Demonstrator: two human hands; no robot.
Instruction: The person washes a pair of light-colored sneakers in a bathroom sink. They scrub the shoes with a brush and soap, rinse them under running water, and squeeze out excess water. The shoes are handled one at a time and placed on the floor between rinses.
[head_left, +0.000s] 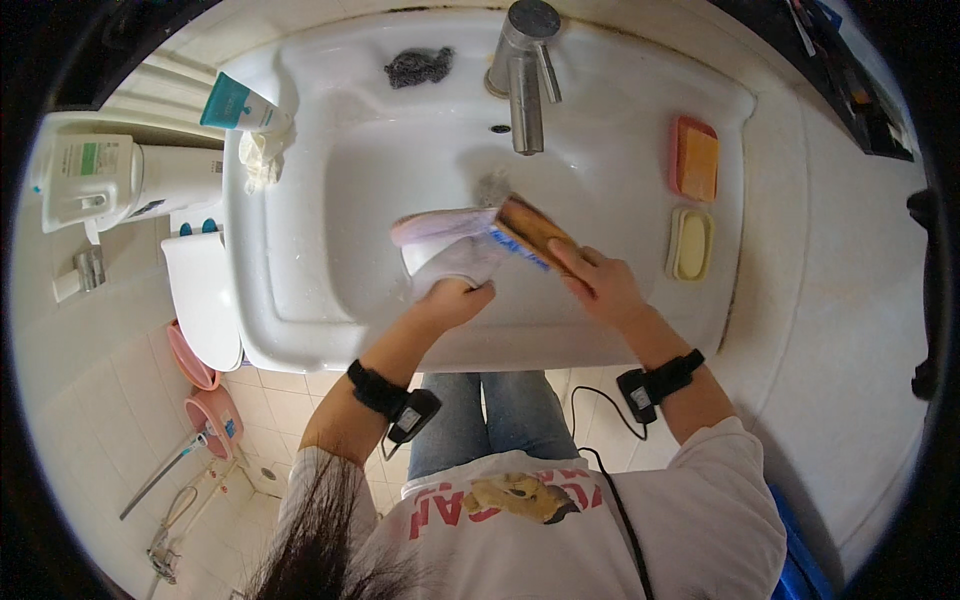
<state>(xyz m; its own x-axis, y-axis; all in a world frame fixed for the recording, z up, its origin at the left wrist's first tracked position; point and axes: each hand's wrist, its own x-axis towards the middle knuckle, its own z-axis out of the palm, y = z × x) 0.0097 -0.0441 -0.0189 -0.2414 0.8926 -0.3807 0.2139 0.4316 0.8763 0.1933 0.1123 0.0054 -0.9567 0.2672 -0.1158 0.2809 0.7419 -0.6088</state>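
Over the basin of a white ceramic sink (375, 165) I hold a pale shoe (450, 259) on its side. My left hand (455, 304) grips it at the ankle opening, the fingers partly hidden inside. The shoe's pinkish sole (439, 225) faces the tap. In my right hand (604, 285) is a wooden scrubbing brush (536, 229) with blue bristles. Those bristles lie against or very close to one end of the shoe, which looks blurred there. Behind the shoe, near the drain, some greyish suds or water show.
A metal tap (527, 97) rises at the back, with a dark scouring pad (418, 67) to its left. On the right rim are an orange soap bar (697, 165) in a red dish and a pale soap bar (691, 244). A tube (244, 105) stands on the left rim.
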